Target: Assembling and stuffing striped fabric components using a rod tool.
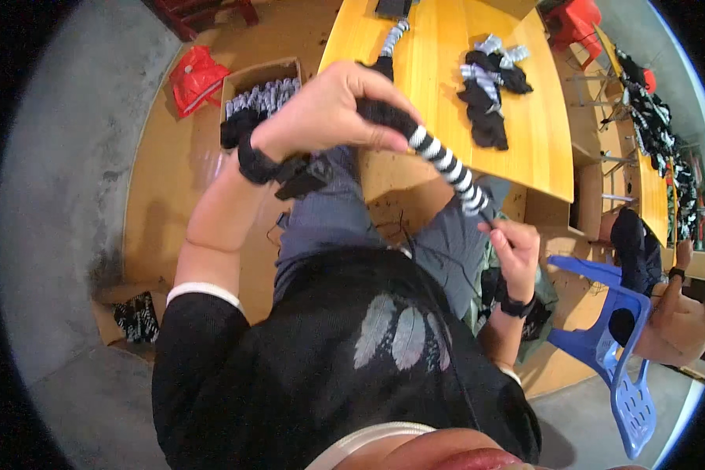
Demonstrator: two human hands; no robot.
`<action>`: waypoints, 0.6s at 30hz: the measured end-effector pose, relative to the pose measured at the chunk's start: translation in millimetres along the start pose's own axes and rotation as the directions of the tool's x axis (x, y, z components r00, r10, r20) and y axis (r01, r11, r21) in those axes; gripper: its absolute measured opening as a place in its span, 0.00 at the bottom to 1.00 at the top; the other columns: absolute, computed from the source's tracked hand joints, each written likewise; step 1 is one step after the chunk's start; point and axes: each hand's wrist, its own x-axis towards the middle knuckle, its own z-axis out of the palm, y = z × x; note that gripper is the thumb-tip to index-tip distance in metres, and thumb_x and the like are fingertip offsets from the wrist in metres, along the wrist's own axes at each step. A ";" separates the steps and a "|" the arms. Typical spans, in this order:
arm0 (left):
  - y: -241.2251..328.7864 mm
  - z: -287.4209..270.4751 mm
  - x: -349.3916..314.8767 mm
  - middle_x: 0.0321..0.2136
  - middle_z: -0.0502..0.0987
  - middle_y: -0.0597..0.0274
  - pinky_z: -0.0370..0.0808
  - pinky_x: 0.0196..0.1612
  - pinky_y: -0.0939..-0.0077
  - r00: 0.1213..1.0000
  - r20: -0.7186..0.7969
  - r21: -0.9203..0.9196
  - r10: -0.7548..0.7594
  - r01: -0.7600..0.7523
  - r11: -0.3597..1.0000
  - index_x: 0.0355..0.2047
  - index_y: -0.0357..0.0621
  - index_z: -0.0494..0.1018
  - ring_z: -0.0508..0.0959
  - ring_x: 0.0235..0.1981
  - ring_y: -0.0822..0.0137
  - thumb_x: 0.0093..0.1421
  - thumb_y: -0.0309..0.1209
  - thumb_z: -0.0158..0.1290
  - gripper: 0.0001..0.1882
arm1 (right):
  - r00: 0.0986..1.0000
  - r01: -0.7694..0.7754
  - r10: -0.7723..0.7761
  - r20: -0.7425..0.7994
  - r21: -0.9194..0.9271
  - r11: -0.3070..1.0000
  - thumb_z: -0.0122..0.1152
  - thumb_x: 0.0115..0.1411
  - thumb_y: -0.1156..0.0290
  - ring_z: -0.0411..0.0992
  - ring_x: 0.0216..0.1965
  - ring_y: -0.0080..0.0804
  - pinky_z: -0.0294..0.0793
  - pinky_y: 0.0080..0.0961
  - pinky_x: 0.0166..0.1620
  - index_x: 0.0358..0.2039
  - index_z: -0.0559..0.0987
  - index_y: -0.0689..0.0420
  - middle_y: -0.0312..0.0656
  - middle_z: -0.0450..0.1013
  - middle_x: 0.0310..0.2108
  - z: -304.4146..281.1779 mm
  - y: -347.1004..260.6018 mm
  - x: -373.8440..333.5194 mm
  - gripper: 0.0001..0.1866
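Observation:
A knitted tube with black and white stripes stretches in front of me, sloping down to the right. Its kind, sock or glove, I cannot make out. My left hand is closed on the plain black end, thumb and fingers pinching it from both sides. At the lower right, by the striped end, my right hand pinches a dark bit of the same piece between thumb and fingers. Beyond it on the table lies a loose pile of black and striped knitted pieces.
Another striped knitted piece lies near the table's left edge. On the floor at left stand a carton of knitted pieces and a red plastic bag. A blue plastic chair and another person are at right.

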 end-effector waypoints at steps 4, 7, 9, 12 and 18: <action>1.4 2.3 1.4 0.24 0.77 0.62 0.69 0.33 0.84 0.997 0.065 -0.054 -0.029 0.033 0.998 0.28 0.36 0.75 0.74 0.27 0.76 0.38 0.27 0.63 0.14 | 0.998 0.043 -0.045 0.043 0.030 0.999 0.55 0.50 0.69 0.60 0.13 0.20 0.57 0.16 0.19 0.27 0.77 0.64 0.37 0.63 0.11 -1.4 4.5 -1.5 0.10; 3.7 8.2 3.6 0.24 0.77 0.62 0.69 0.32 0.84 0.988 0.124 -0.116 -0.095 0.109 0.987 0.28 0.36 0.75 0.74 0.26 0.76 0.39 0.26 0.62 0.14 | 0.995 0.077 -0.079 0.062 0.039 0.996 0.55 0.50 0.70 0.60 0.12 0.21 0.57 0.17 0.18 0.25 0.77 0.64 0.37 0.63 0.11 -3.2 4.8 2.8 0.10; 0.9 15.2 5.6 0.23 0.76 0.63 0.69 0.32 0.84 0.981 0.161 -0.136 -0.107 0.130 0.982 0.28 0.37 0.75 0.74 0.26 0.76 0.38 0.26 0.62 0.14 | 0.987 0.139 -0.143 0.073 0.059 0.989 0.55 0.50 0.70 0.59 0.11 0.21 0.56 0.17 0.18 0.23 0.76 0.64 0.38 0.63 0.10 -2.3 2.4 6.9 0.09; -7.8 29.3 6.2 0.20 0.75 0.65 0.68 0.27 0.87 0.985 0.154 -0.191 0.072 -0.042 0.981 0.28 0.37 0.75 0.72 0.23 0.78 0.40 0.25 0.61 0.12 | 0.986 0.099 -0.110 0.128 0.089 0.991 0.55 0.49 0.71 0.59 0.11 0.21 0.55 0.17 0.17 0.19 0.74 0.65 0.36 0.62 0.10 -5.1 6.6 8.2 0.09; -4.1 23.0 6.8 0.19 0.75 0.64 0.68 0.25 0.86 0.994 0.090 -0.072 -0.067 0.073 0.995 0.26 0.36 0.74 0.72 0.21 0.77 0.42 0.27 0.61 0.11 | 0.998 0.005 -0.012 0.057 0.129 0.992 0.53 0.52 0.66 0.55 0.13 0.16 0.51 0.15 0.17 0.20 0.75 0.66 0.33 0.61 0.10 -10.3 9.8 6.6 0.14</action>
